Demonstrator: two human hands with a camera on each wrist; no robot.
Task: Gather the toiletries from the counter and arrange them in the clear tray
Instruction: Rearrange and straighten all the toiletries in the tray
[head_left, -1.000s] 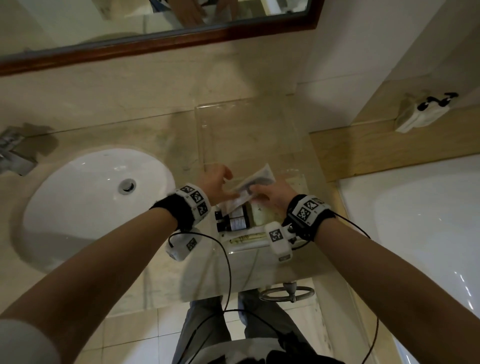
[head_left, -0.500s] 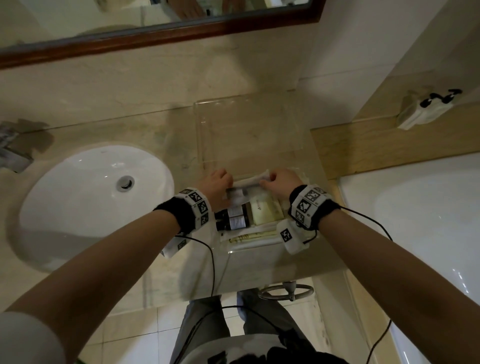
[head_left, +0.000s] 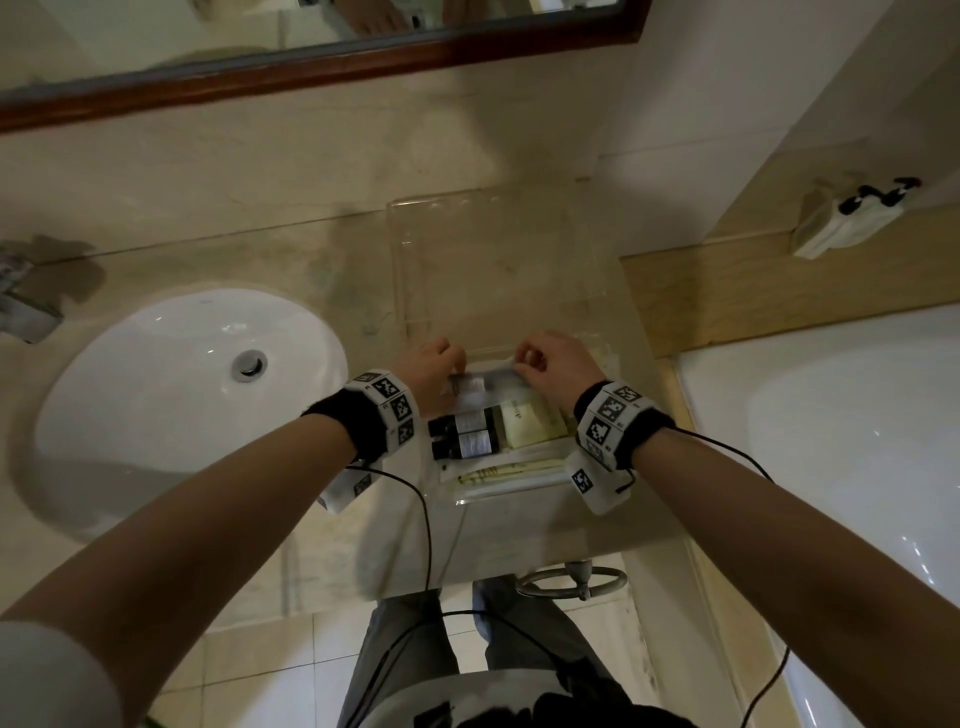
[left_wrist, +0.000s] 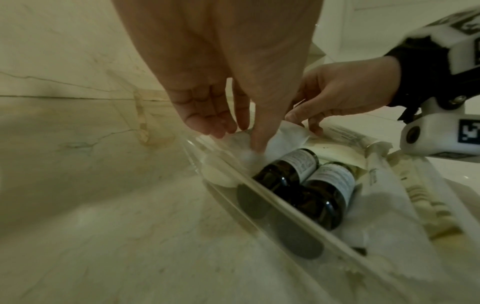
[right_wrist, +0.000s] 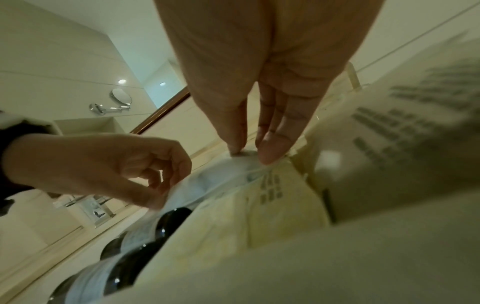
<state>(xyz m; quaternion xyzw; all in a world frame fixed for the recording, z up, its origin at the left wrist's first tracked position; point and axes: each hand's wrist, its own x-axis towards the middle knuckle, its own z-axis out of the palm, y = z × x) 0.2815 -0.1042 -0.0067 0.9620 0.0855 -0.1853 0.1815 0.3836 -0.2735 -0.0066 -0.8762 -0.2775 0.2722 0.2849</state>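
My left hand (head_left: 434, 364) pinches the left end of a thin white sachet (head_left: 485, 385) and my right hand (head_left: 553, 364) pinches its right end, holding it over the far part of the clear tray (left_wrist: 249, 181), just beyond the two dark bottles (head_left: 462, 436). It looks light, limp and crinkly, so I judge the ends the best hold.

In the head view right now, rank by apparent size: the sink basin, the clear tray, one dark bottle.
1. sink basin, largest.
2. clear tray, smaller, though its transparent edges are hard to trace.
3. dark bottle, smallest by far.
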